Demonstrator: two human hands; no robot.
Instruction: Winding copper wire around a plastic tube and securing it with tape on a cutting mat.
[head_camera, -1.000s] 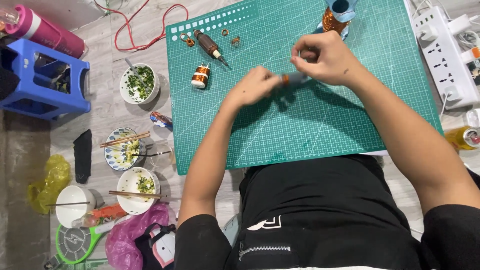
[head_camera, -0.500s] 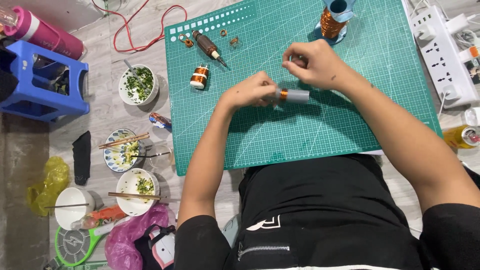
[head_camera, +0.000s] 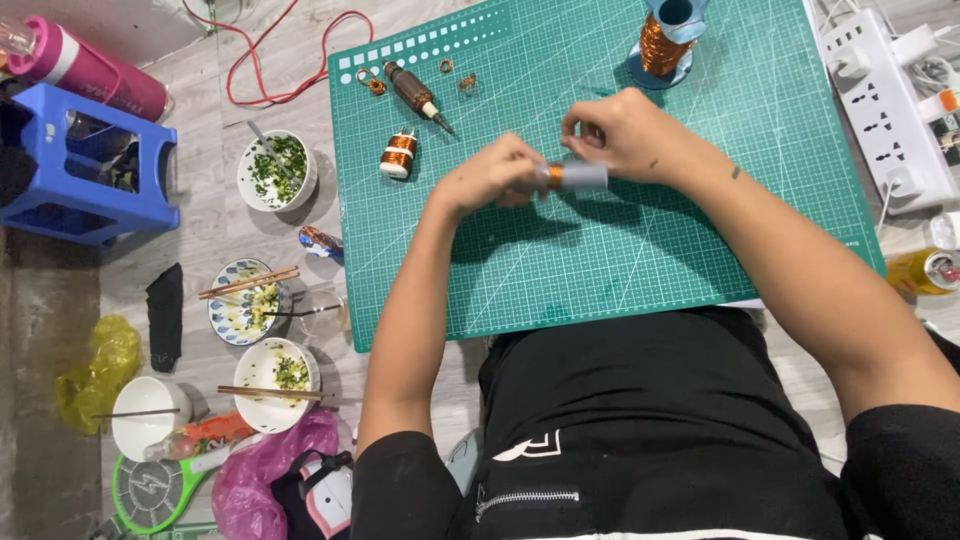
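My left hand (head_camera: 500, 172) grips one end of a small grey cylinder with a copper-wound band (head_camera: 572, 177), held above the green cutting mat (head_camera: 620, 260). My right hand (head_camera: 622, 132) is closed just above the cylinder's other end, fingers pinched as if on thin wire that I cannot make out. On the mat beyond the hands lie a wound motor armature (head_camera: 412, 90), a small copper coil bobbin (head_camera: 399, 155) and a few tiny copper rings (head_camera: 467, 84). A spool of copper wire on a blue stand (head_camera: 662, 42) sits at the mat's far edge.
Left of the mat are bowls with food and chopsticks (head_camera: 275, 172), a blue plastic stool (head_camera: 88, 170), a pink bottle (head_camera: 85, 70), a red cable (head_camera: 290, 60) and plastic bags (head_camera: 262, 475). A white power strip (head_camera: 890, 100) and a drink can (head_camera: 925, 270) lie at the right.
Both hands have shifted slightly nearer on the mat, and the grey cylinder with its copper band is more exposed between them. The right hand has dropped closer to the cylinder.
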